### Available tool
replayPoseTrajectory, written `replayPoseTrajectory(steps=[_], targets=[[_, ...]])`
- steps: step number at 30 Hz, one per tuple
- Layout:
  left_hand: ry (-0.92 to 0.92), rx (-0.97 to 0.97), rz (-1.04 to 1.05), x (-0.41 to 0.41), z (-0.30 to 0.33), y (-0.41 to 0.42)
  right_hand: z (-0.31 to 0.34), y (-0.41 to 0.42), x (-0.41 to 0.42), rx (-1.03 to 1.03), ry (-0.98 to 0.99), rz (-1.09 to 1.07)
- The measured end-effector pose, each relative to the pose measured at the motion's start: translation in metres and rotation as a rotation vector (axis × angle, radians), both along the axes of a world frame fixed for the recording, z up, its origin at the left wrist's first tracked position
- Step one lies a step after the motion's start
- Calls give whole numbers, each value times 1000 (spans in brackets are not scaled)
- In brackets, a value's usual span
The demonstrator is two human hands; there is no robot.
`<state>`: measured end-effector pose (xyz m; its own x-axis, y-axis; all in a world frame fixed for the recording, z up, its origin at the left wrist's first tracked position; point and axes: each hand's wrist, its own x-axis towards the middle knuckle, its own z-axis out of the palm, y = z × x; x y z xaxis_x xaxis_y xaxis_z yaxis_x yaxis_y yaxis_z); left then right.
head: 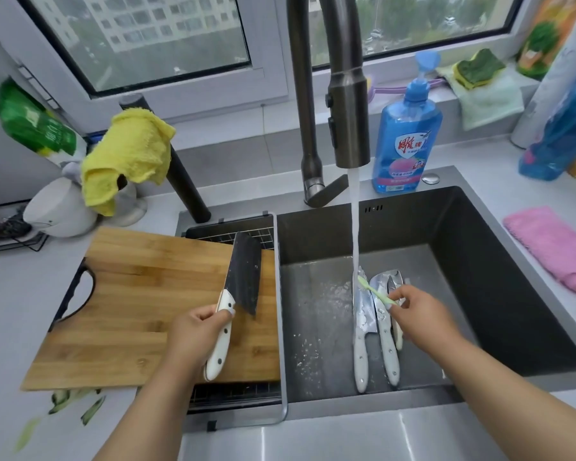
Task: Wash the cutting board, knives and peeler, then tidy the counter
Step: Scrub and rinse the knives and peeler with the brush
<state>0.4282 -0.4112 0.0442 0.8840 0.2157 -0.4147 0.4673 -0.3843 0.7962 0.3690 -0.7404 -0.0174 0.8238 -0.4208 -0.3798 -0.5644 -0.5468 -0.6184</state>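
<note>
From the head view, the left hand [193, 331] grips the white handle of a dark cleaver [243, 277] whose blade lies over the right edge of the bamboo cutting board [130, 294], which bridges the counter and a drain rack beside the sink [496, 294]. The right hand [419, 304] pinches a pale green peeler [374, 291] under the running tap water [355, 221], just above two white-handled knives [373, 327] lying in the basin. Judging by this, rinsing is under way: keep the peeler's blade in the stream, turn it so both faces flush, and hold the cleaver's edge pointed away while it waits. Green peelings [80, 407] lie on the counter near the board's front edge; a pink cloth [556, 247] rests right of the sink
</note>
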Motion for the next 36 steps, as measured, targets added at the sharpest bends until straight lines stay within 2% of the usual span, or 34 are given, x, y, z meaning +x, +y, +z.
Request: replayPoseTrajectory(steps=[9, 17, 36], targets=[[73, -12, -72, 2, -36, -5, -3, -2, -1, 2, 6, -10], [72, 73, -142, 4, -51, -7, -3, -1, 1, -23, 24, 8], [180, 849, -447, 15, -40, -28, -5, -3, -3, 54, 31, -46]])
